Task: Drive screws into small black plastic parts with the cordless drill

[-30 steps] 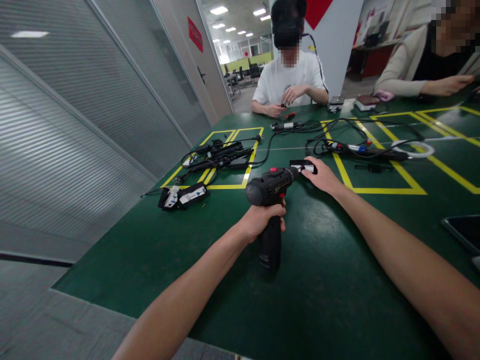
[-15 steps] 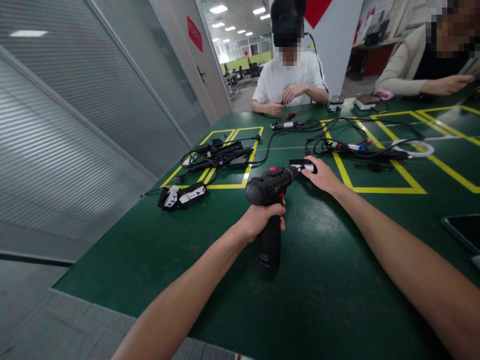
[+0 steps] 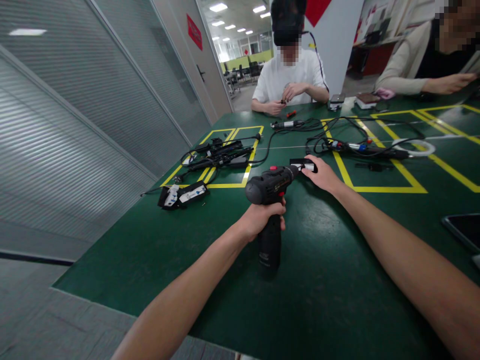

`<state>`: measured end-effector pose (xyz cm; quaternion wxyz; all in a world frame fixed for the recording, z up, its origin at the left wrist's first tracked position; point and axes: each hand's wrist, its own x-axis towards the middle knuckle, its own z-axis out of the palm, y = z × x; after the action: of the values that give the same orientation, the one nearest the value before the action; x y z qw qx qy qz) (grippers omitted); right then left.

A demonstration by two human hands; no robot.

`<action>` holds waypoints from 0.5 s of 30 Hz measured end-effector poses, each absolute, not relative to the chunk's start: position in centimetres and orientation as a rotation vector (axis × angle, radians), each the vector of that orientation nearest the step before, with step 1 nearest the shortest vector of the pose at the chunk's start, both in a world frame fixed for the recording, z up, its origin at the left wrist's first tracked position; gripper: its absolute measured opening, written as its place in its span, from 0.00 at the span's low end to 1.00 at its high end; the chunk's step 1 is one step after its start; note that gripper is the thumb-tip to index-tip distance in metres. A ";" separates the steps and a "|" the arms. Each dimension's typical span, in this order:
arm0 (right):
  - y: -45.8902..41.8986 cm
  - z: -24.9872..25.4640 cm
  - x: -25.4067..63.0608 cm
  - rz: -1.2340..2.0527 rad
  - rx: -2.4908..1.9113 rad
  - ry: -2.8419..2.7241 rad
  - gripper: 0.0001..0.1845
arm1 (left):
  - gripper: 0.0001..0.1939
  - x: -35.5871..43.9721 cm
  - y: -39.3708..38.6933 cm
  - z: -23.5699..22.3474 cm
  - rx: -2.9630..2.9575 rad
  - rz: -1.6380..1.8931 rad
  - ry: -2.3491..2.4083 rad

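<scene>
My left hand [image 3: 262, 220] is wrapped round the grip of a black cordless drill [image 3: 270, 185] with red buttons. The drill points away from me and to the right, its chuck close to a small black and white box-like part [image 3: 298, 162]. My right hand [image 3: 318, 172] grips that part at its right end and steadies it on the table. The bit's tip meets or nearly meets the part; exact contact is too small to tell. Left of the drill lies a black case [image 3: 193, 194] with white pieces in it.
The green table [image 3: 150, 265] bears yellow tape outlines. Black cables and adapters [image 3: 225, 155] lie at left, corded screwdriver-like tools [image 3: 360, 148] at right. A phone [image 3: 465, 230] rests at the right edge. Across the table, a person in a white shirt [image 3: 288, 80] and another person [image 3: 408, 65] sit.
</scene>
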<state>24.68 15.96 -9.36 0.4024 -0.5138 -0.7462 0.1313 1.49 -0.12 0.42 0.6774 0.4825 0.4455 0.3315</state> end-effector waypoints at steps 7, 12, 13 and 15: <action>15.9 -9.3 24.7 0.338 -1.299 -1.885 0.26 | 0.10 1.5 -0.2 0.4 1.069 0.739 1.014; 15.9 -9.3 24.7 0.330 -1.288 -1.888 0.26 | 0.10 1.6 -0.2 0.6 1.073 0.758 1.023; 15.9 -9.2 24.7 0.329 -1.290 -1.887 0.26 | 0.10 1.6 -0.2 0.6 1.077 0.756 1.022; 15.8 -9.2 24.7 0.333 -1.297 -1.886 0.26 | 0.10 1.5 -0.2 0.5 1.084 0.746 1.016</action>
<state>24.66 15.83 -9.20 0.4023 -0.5133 -0.7465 0.1319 1.54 -0.19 0.54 0.6740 0.4817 0.4514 0.3316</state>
